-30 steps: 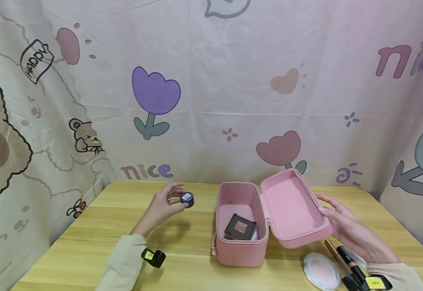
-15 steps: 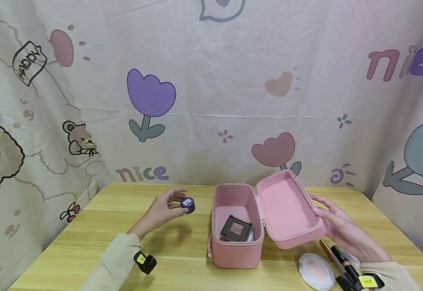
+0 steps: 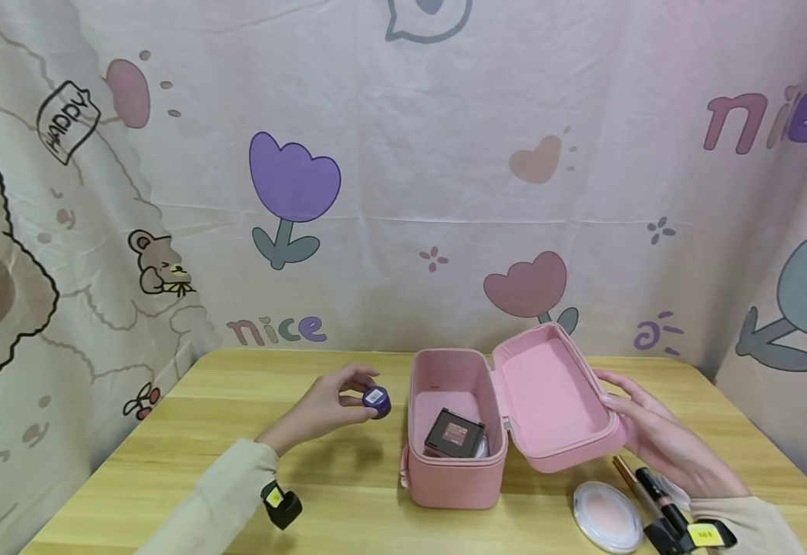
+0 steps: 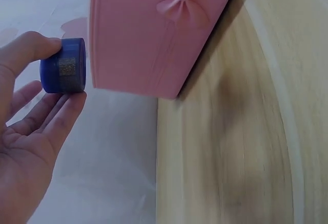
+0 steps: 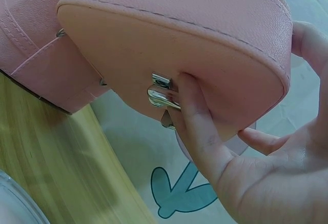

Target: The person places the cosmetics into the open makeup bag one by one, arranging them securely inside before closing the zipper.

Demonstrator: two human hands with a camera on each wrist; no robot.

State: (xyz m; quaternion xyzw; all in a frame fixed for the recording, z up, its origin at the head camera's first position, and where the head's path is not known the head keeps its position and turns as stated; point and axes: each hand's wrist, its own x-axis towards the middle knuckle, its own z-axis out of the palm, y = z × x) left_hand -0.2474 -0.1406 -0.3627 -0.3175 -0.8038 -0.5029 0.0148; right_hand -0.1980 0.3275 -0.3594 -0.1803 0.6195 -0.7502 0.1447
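Note:
My left hand (image 3: 330,405) pinches a small round purple-blue jar (image 4: 64,66) between thumb and fingers, above the table and left of the pink case. A pale label shows on the jar's end in the head view. The pink cosmetic case (image 3: 453,482) stands upright with its lid (image 3: 556,401) swung out to the right. Inside lies a dark square compact (image 3: 455,434), over a pale item it partly hides. My right hand (image 5: 266,167) grips the lid's outer end, one finger on its outside beside a metal clasp (image 5: 163,96).
At the front right of the wooden table (image 3: 354,516) lie a round clear-lidded compact (image 3: 607,516) and slim makeup tubes (image 3: 660,493), partly under the right wrist. A printed curtain (image 3: 403,177) hangs behind the table. A bow (image 4: 183,1) decorates the case's left side.
My left hand has carried the jar to the right and slightly nearer, closer to the case. The right hand keeps its hold on the lid; the head view shifted slightly.

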